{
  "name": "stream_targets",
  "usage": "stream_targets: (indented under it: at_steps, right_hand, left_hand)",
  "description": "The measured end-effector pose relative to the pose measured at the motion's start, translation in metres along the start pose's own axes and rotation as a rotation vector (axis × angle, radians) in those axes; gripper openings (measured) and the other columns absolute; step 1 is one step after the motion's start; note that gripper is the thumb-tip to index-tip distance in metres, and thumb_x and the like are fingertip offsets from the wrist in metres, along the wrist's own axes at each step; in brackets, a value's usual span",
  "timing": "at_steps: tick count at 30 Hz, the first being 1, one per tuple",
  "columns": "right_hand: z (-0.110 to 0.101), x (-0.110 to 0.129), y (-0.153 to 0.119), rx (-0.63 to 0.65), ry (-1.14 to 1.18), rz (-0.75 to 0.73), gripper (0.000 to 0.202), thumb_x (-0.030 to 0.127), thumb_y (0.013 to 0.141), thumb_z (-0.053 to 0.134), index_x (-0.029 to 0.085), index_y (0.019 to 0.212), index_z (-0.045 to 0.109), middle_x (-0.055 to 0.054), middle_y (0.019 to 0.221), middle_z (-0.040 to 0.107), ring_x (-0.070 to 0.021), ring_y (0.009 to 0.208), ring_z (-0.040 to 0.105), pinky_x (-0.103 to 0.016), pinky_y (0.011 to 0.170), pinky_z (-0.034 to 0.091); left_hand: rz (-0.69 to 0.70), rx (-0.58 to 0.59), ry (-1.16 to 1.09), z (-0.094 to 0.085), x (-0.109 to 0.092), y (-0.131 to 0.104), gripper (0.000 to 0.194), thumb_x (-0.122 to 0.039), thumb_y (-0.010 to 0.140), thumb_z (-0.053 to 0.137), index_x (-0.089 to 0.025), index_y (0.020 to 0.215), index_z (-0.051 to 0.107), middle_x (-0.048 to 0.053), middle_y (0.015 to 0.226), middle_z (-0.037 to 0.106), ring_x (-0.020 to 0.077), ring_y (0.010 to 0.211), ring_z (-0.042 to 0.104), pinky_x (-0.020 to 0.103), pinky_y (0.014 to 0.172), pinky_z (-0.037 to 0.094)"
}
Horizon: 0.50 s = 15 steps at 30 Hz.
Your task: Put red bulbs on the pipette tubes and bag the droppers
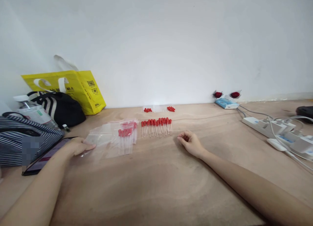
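At the left, my left hand (pixel 79 146) pinches the edge of a clear plastic zip bag (pixel 97 138). Beside that bag lie overlapping clear bags of droppers (pixel 126 143) with red rubber bulbs. A row of loose droppers (pixel 156 126), red bulbs pointing away from me, lies on the wooden table (pixel 151 190) to the right of the bags. My right hand (pixel 190 143) rests on the table just right of this row. Its fingers are curled in loosely, and I see nothing in them.
Against the wall lie more bagged droppers (pixel 158 108). On the left are a yellow bag (pixel 84 89), a black bag (pixel 66 108), a bottle (pixel 40 113), a striped pouch (pixel 14 141) and a tablet (pixel 36 165). Power strips (pixel 259 123) with cables and a blue packet (pixel 226 103) occupy the right.
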State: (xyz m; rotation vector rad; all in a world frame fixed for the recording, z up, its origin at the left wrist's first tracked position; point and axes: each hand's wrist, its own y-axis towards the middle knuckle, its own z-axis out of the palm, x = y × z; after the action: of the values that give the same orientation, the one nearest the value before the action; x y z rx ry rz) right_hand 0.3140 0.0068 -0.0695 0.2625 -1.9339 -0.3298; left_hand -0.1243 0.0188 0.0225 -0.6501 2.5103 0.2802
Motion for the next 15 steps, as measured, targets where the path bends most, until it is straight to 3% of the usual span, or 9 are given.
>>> stream_targets:
  at_steps: [2,4,7,10,12,15]
  right_hand:
    - [0.000,-0.005,0.003,0.006,0.025,0.036,0.018,0.037,0.068,0.057,0.019,0.069,0.058,0.000,0.058,0.051,-0.0113,0.051,0.043,-0.024,0.048,0.036]
    - [0.001,-0.010,0.006,0.008,0.028,0.055,0.019,0.038,0.068,0.056,0.019,0.070,0.058,0.001,0.056,0.052,-0.0111,0.050,0.043,-0.024,0.047,0.036]
    - [0.002,-0.016,0.016,-0.039,-0.014,0.071,0.022,0.039,0.069,0.055,0.017,0.074,0.059,0.001,0.057,0.054,-0.0110,0.049,0.045,-0.024,0.048,0.038]
    - [0.002,-0.022,0.034,-0.103,-0.083,0.093,0.025,0.037,0.070,0.053,0.015,0.079,0.059,-0.002,0.063,0.058,-0.0116,0.053,0.049,-0.024,0.053,0.041]
    - [0.003,-0.025,0.050,-0.136,-0.131,0.112,0.026,0.035,0.071,0.053,0.014,0.083,0.060,-0.004,0.070,0.060,-0.0126,0.058,0.052,-0.025,0.057,0.043]
    - [0.005,-0.028,0.075,-0.162,-0.223,0.142,0.028,0.032,0.073,0.052,0.012,0.091,0.061,-0.007,0.079,0.062,-0.0151,0.069,0.055,-0.028,0.067,0.043]
  left_hand:
    - [-0.010,0.089,0.050,-0.007,-0.001,-0.001,0.030,-0.023,0.057,0.070,-0.013,0.040,0.047,-0.005,0.033,0.041,0.0139,0.047,0.045,0.020,0.050,0.029]
    - [-0.001,0.102,0.032,-0.016,-0.004,-0.004,0.022,-0.021,0.065,0.064,-0.013,0.050,0.051,-0.006,0.039,0.045,0.0116,0.051,0.044,0.018,0.052,0.029]
    - [0.116,0.137,-0.334,-0.024,-0.019,-0.018,0.019,-0.032,0.074,0.058,-0.014,0.074,0.053,-0.008,0.055,0.051,0.0087,0.060,0.044,0.016,0.058,0.033]
    - [0.302,0.466,-0.563,-0.015,-0.045,-0.045,0.039,-0.047,0.062,0.066,-0.015,0.079,0.052,-0.007,0.058,0.049,0.0061,0.054,0.041,0.015,0.053,0.031]
    - [0.428,0.802,-0.503,0.003,-0.066,-0.066,0.039,-0.047,0.063,0.066,-0.014,0.080,0.053,-0.006,0.059,0.050,0.0056,0.051,0.040,0.015,0.050,0.031]
    - [0.587,1.157,-0.403,0.039,-0.094,-0.094,0.035,-0.047,0.070,0.061,-0.014,0.078,0.054,-0.003,0.062,0.052,0.0073,0.053,0.044,0.017,0.052,0.035]
